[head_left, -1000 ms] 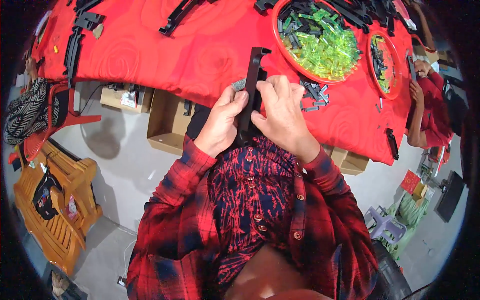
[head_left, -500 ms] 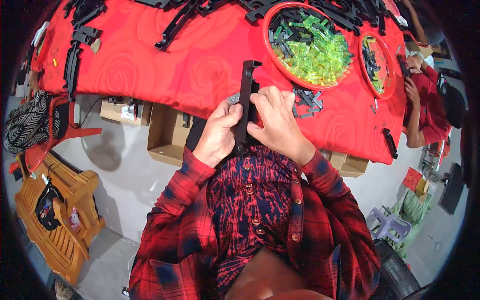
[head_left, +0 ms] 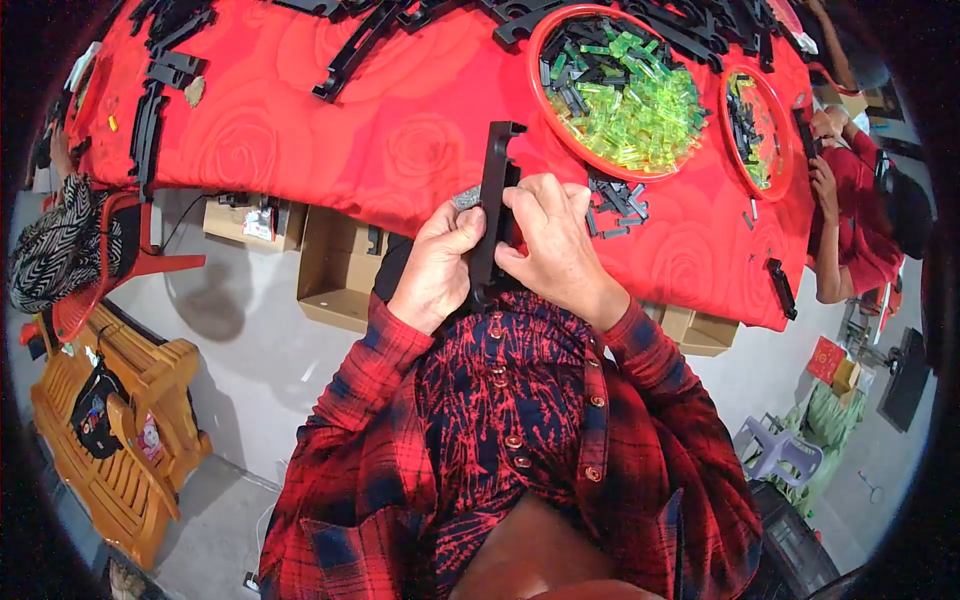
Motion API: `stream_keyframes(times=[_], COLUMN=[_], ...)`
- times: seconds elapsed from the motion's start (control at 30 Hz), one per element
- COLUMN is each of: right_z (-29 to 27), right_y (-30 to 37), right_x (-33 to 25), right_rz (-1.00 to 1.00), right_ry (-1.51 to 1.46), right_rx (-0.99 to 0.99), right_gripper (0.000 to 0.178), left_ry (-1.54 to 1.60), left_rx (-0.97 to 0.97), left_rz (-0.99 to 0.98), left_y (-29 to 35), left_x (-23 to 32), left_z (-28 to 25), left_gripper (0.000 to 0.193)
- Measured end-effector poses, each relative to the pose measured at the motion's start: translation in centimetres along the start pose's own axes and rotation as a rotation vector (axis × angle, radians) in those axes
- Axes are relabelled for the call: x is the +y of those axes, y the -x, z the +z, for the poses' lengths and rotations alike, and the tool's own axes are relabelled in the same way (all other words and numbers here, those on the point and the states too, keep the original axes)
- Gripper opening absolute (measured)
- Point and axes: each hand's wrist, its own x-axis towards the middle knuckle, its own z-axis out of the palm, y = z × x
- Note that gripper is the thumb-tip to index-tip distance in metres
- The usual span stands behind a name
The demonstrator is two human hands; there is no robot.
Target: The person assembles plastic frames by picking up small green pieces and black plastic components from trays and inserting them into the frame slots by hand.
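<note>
A long black plastic bar (head_left: 491, 190) with a hooked top end stands nearly upright in front of my chest, at the table's near edge. My left hand (head_left: 437, 262) is closed round it from the left, with the thumb lying along its face. A small grey speckled piece (head_left: 467, 198) shows beside the left fingers; I cannot tell what it is. From the right, my right hand (head_left: 553, 240) presses curled fingers and thumb against the bar's side. Whether a small part sits between those right fingertips is hidden.
A red basin (head_left: 537, 95) of yellow-green clear pieces and small black parts stands beyond my right hand, near loose black parts (head_left: 618, 203). A smaller red basin (head_left: 727, 150) stands farther right. More black bars (head_left: 355, 50) lie at the back. A person in red (head_left: 865, 220) works at right.
Both hands keep their hold on the black bar in nearly the same place. The whole view has shifted very slightly; no part has visibly been taken or let go.
</note>
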Motion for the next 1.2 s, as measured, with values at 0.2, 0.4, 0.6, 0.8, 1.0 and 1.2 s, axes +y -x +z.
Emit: stream_keyframes(times=[0.2,0.4,0.6,0.8,1.0,1.2], right_z=[0.2,0.2,0.4,0.6,0.7,0.7], right_y=[0.1,0.2,0.3,0.3,0.2,0.2], right_x=[0.1,-0.1,0.0,0.0,0.0,0.1], right_rz=[0.020,0.018,0.008,0.008,-0.006,-0.001], right_ry=[-0.023,-0.007,-0.012,-0.013,-0.017,0.001], right_rx=[-0.004,0.000,0.017,0.032,0.045,0.033], right_gripper=[0.050,0.051,0.052,0.054,0.053,0.054], left_ry=[-0.065,-0.058,-0.072,-0.062,-0.057,-0.096], left_rx=[-0.005,0.018,0.023,0.021,-0.003,0.003], left_rz=[0.002,0.021,0.032,0.020,0.017,0.028], left_y=[0.2,0.2,0.3,0.3,0.2,0.3], left_x=[0.1,0.0,0.1,0.1,0.0,0.2], left_z=[0.4,0.3,0.5,0.2,-0.2,0.2], left_gripper=[0.025,0.023,0.022,0.024,0.024,0.026])
